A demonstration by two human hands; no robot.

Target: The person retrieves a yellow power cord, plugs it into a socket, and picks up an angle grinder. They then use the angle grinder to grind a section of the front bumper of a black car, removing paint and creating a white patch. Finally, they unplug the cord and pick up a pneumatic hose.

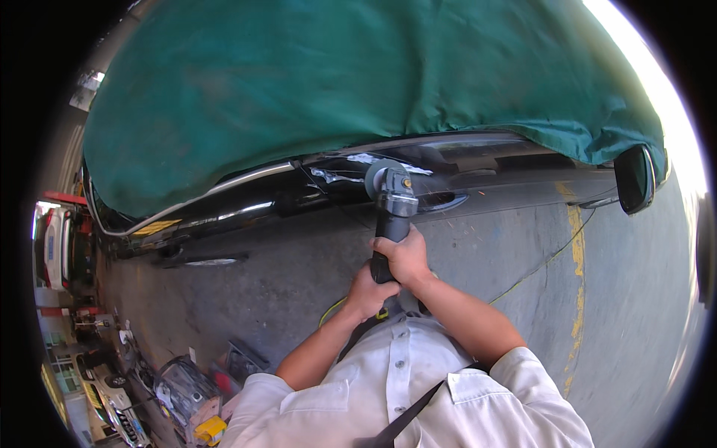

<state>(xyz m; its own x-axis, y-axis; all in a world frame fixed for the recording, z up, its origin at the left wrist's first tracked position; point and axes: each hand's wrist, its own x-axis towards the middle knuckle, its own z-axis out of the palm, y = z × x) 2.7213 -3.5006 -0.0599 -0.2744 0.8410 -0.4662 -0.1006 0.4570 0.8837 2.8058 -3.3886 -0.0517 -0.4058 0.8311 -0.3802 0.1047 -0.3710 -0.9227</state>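
Both my hands are wrapped round the black body of an angle grinder [393, 224]. My right hand [408, 260] grips it nearer the head, and my left hand [364, 293] closes round the rear end. The grinder's disc [376, 176] is at the side panel of a black car [276, 200], beside pale, bare-looking patches [334, 176]. A few sparks show to the right of the tool. Whether the disc touches the metal right now is hard to make out.
A green cover [299, 75] drapes over the car's upper part. The side mirror [635, 179] sticks out at right. A thin yellow-green cord [539, 267] runs across the grey floor. Car parts [183, 388] and a yellow item [210, 430] lie at lower left; other vehicles [56, 246] stand beyond.
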